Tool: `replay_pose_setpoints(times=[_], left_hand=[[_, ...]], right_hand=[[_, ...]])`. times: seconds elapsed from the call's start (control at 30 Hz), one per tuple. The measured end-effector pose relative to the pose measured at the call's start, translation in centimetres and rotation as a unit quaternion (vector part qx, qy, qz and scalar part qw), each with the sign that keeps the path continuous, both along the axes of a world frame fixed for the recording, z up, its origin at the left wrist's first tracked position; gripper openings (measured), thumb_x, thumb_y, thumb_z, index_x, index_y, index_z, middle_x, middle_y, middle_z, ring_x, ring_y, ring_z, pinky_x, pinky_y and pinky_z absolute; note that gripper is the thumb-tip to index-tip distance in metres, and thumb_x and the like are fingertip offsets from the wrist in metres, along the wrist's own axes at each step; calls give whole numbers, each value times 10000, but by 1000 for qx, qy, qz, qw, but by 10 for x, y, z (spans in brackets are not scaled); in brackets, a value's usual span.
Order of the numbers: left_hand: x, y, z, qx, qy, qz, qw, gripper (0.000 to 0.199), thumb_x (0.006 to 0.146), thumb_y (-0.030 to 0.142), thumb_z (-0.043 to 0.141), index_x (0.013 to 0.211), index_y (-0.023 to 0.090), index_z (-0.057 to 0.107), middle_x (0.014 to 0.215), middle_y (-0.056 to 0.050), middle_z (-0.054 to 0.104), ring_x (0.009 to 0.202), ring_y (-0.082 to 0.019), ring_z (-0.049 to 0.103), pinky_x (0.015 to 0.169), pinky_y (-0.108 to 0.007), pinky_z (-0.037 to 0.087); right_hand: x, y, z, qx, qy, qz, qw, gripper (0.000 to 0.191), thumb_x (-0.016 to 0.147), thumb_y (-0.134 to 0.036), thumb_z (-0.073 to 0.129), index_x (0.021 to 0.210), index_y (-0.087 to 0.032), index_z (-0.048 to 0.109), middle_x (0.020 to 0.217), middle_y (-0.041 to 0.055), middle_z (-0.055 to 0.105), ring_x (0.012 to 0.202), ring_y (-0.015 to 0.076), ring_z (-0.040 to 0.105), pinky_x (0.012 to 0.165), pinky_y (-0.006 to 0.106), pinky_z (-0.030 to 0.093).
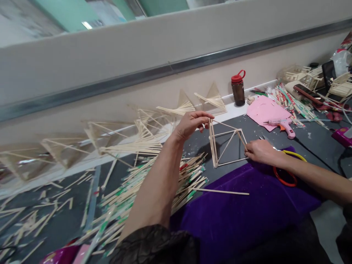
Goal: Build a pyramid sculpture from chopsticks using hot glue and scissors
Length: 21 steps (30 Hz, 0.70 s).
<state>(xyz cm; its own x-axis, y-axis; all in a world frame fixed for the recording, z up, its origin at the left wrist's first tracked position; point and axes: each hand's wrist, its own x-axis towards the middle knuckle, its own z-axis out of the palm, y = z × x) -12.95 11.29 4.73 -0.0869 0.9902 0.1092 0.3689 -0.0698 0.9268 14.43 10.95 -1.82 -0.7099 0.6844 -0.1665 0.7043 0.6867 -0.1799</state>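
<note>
A small open frame of thin wooden sticks [213,146], with diagonal braces, stands between my hands above the dark tabletop. My left hand [194,123] pinches its upper left corner between thumb and fingers. At the frame's right side, my right hand [260,151] has its fingers closed around a stick near the edge. Under my right wrist lie scissors [286,180] with red and yellow handles, partly covered by the arm. A purple cloth [233,216] spreads below the frame, and one loose stick [222,191] rests across it.
Many wrapped sticks [189,179] are piled left of the cloth. Finished-looking stick structures [132,146] line the wall. A pink glue gun [286,126] with a cord lies on pink paper [264,108]. Behind stands a red-capped bottle [238,90]. Stick scraps [30,220] cover the far left.
</note>
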Motion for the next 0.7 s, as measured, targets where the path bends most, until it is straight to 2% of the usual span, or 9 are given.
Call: replay_pose_setpoints(times=[0.2, 0.4, 0.7], left_hand=[[0, 4, -2, -10, -8, 0, 1000, 192, 614, 239, 681, 763, 164, 777, 669, -81, 671, 535, -141, 572, 420, -238, 385], [-3, 3, -5, -8, -16, -17, 1000, 219, 632, 240, 684, 808, 155, 784, 716, -70, 694, 558, -115, 565, 428, -204, 357], [2, -8, -13, 1, -74, 34, 997, 381, 622, 302, 715, 964, 143, 770, 852, -82, 718, 543, -79, 528, 398, -179, 289]], right_hand=[[-2, -5, -1, 2, -1, 14, 1000, 296, 923, -323, 448, 967, -197, 712, 992, 91, 749, 900, 233, 701, 588, 283, 316], [-5, -8, -3, 7, 12, 32, 999, 286, 926, -321, 453, 930, -190, 707, 962, 76, 753, 864, 213, 699, 574, 282, 275], [-5, -8, -10, -6, 48, 27, 998, 251, 906, -320, 483, 885, -178, 689, 924, 65, 747, 828, 201, 692, 579, 281, 270]])
